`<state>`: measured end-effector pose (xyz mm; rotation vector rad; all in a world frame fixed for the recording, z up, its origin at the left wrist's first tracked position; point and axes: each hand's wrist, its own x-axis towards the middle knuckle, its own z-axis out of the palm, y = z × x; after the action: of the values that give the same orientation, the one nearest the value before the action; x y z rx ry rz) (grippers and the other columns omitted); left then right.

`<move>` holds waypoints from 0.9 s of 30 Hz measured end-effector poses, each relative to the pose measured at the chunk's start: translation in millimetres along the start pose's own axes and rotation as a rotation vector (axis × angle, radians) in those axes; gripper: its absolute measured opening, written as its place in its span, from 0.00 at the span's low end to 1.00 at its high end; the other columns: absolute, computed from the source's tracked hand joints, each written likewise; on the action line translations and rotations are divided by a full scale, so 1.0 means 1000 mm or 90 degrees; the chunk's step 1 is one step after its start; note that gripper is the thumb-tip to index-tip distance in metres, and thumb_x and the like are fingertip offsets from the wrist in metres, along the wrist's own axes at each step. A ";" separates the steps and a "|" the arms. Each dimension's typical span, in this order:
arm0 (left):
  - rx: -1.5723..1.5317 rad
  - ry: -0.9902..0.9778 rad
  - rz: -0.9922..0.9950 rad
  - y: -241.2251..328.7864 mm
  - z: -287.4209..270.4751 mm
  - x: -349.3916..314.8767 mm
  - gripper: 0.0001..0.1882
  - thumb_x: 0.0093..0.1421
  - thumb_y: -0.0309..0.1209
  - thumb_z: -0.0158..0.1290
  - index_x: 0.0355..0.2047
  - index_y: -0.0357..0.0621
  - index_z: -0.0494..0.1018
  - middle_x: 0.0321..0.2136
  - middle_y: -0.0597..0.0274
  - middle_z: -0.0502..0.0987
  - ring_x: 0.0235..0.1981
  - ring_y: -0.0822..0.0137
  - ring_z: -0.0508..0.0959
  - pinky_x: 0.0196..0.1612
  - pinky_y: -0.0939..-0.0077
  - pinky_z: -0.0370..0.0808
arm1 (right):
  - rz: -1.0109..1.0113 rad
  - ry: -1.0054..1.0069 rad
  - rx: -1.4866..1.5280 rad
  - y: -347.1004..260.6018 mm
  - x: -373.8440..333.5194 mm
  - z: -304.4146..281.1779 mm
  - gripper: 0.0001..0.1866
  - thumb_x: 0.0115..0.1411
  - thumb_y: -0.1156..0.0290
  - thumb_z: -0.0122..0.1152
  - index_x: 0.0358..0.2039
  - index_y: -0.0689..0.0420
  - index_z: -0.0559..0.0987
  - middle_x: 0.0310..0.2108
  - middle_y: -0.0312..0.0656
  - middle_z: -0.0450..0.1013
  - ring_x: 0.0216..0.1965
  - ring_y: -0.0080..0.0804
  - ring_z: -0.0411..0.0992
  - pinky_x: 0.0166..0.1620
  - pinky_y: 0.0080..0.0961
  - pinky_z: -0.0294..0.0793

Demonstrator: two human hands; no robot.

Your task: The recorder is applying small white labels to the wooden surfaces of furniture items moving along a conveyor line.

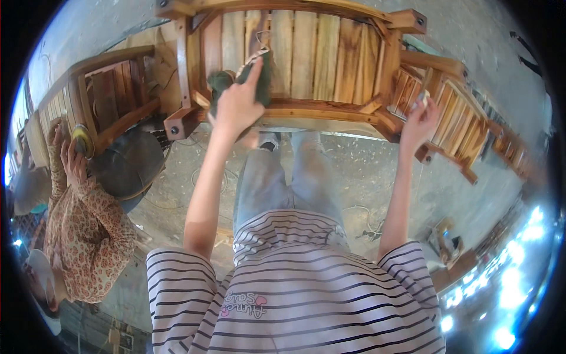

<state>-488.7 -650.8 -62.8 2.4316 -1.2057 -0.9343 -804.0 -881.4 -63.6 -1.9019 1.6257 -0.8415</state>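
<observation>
A slatted wooden furniture piece [295,59] with dark bolts in its corner blocks lies in front of me. My left hand [239,106] is closed at a dark green, soft-looking thing [263,76] on its slats. The index finger points along the pale striped edge, and the other fingers are mostly hidden. A thin wire-like loop [262,39] shows above it. My right hand [420,123], raised by the right corner, pinches a small pale thing [425,96] too blurred to name.
To the left, a person in a patterned top [88,236] holds a round yellow-edged pad [82,140] against another wooden piece [118,94]. A dark round seat [130,162] stands beside them. More slatted furniture [457,121] lines the right. Pale scraps and cords lie on the concrete floor [188,171].
</observation>
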 end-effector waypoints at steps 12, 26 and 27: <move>-0.491 -0.180 0.290 0.145 0.103 0.071 0.49 0.45 0.23 0.50 0.70 0.49 0.44 0.60 0.44 0.66 0.59 0.52 0.70 0.60 0.68 0.66 | 0.085 0.009 0.194 -0.016 0.001 -0.009 0.14 0.65 0.76 0.52 0.50 0.66 0.71 0.41 0.49 0.75 0.41 0.30 0.76 0.41 0.21 0.75; -0.395 -0.027 0.647 0.341 0.048 0.091 0.34 0.57 0.40 0.56 0.63 0.48 0.61 0.51 0.50 0.75 0.42 0.56 0.80 0.49 0.65 0.76 | 0.043 0.460 0.212 0.007 0.066 -0.172 0.13 0.66 0.76 0.51 0.49 0.64 0.67 0.40 0.50 0.75 0.33 0.27 0.71 0.41 0.25 0.71; -0.321 -0.085 0.503 0.332 0.017 0.101 0.30 0.57 0.41 0.57 0.59 0.46 0.67 0.46 0.55 0.79 0.42 0.59 0.80 0.48 0.68 0.76 | 0.040 0.489 0.202 0.015 0.067 -0.185 0.13 0.65 0.75 0.52 0.49 0.63 0.68 0.40 0.49 0.76 0.33 0.27 0.70 0.42 0.25 0.71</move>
<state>-657.8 -934.7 45.3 1.3409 -1.5539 -0.9783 -941.9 -945.5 61.3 -1.3623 1.7859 -1.8317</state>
